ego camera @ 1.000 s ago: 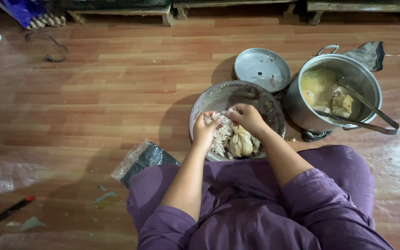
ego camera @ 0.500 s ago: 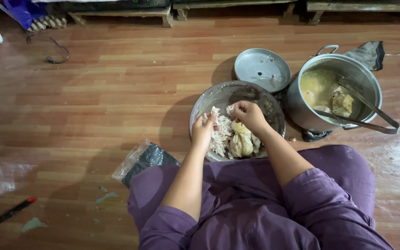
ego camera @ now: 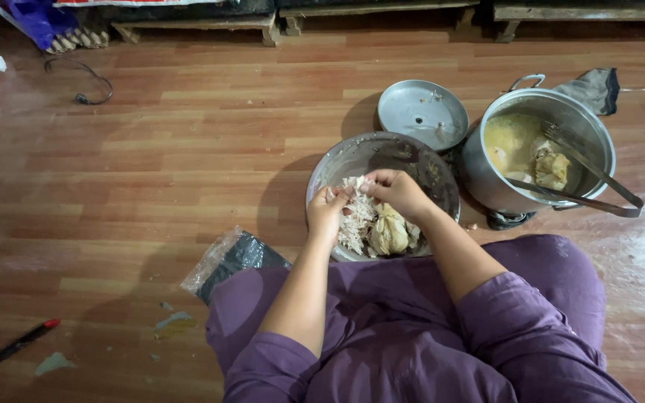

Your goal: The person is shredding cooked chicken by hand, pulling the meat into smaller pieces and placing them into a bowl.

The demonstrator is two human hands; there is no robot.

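A round metal bowl [ego camera: 371, 153] sits on the wooden floor in front of my knees, with pale shredded cooked chicken [ego camera: 354, 224] and a larger chicken piece [ego camera: 390, 231] inside. My left hand [ego camera: 328, 209] and my right hand [ego camera: 397, 190] meet over the bowl, both pinching the same strip of chicken between their fingertips. The meat under my hands is partly hidden.
To the right, a large steel pot [ego camera: 599, 130] holds yellow broth with chicken, and metal tongs [ego camera: 595, 175] rest across it. A pot lid [ego camera: 422, 113] lies upside down behind the bowl. A plastic bag [ego camera: 229, 257] lies by my left knee, a cable [ego camera: 80, 82] far left.
Both hands have stayed over the bowl and shifted slightly, pulling at the chicken. Nothing else moved.
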